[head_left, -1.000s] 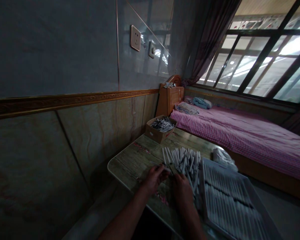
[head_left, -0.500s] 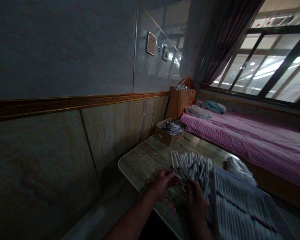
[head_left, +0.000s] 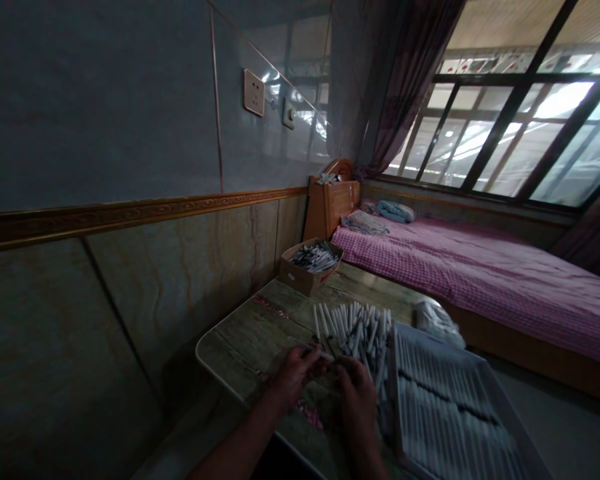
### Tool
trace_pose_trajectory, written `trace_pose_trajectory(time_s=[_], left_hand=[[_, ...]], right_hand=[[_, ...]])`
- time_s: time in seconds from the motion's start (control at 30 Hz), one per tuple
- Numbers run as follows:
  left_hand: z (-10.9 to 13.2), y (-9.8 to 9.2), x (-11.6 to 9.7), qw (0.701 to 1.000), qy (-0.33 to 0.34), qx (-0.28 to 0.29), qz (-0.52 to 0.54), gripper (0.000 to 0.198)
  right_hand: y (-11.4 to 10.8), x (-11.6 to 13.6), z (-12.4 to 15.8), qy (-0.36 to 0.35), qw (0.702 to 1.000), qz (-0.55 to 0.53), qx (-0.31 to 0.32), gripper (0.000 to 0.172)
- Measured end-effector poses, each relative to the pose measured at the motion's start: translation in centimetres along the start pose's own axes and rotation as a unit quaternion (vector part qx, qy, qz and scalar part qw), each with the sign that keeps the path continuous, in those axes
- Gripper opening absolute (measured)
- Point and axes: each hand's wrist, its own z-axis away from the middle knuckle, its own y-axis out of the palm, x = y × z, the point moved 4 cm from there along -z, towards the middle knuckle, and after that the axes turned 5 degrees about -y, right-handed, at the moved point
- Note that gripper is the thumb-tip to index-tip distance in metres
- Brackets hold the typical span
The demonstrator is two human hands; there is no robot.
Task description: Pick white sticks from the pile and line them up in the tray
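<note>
Status: loose white paper tubes [head_left: 355, 330] lay in an unsorted heap on a wood-grain table [head_left: 240, 343], toward its near end. A shallow tray [head_left: 510, 413] sat just right of the heap, its visible part packed with parallel rows of tubes; the frame cut off its near end. A cardboard box [head_left: 295, 273] at the far table corner held a smaller batch of dark-marked tubes [head_left: 315, 257].

Progress, judged from layout only: tray rows looked filled, while the heap remained unhandled bulk. Box contents were too small to assess.

Left hand [head_left: 295, 377]: fingers curled narrow, pinching one tube [head_left: 320, 353] held nearly level, its tip aimed toward the right hand. Right hand [head_left: 357, 400]: at the heap's near edge, fingers bent down against the tubes. Contact was visible, but the fingers were partly hidden, so any actual grip could not be told. The hands were close together, just apart.

Nearby: a white plastic bundle [head_left: 437, 323] lay behind the tray, with a pink checked bed [head_left: 480, 273] beyond the table.
</note>
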Motion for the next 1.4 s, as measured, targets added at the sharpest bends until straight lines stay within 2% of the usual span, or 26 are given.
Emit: trace_pose_trajectory(time_s=[0.2, 0.67, 0.97, 1.4], left_hand=[[-0.15, -0.18, 0.0, 1.0, 0.003, -0.009, 0.0, 0.046], [0.33, 0.38, -0.42, 1.0, 0.007, -0.007, 0.0, 0.049], [0.25, 0.22, -0.2, 0.999, 0.017, -0.025, -0.013, 0.051], [0.33, 0.13, -0.34, 0.998, 0.043, -0.028, -0.045, 0.048]], right_hand=[[0.68, 0.4, 0.05, 0.013, 0.999, -0.044, 0.002, 0.026], [0.53, 0.58, 0.02, 0.022, 0.998, -0.052, -0.018, 0.023], [0.23, 0.39, -0.01, 0.018, 1.0, 0.018, -0.016, 0.025], [0.23, 1.04, 0.26, -0.023, 0.999, 0.042, -0.002, 0.02]])
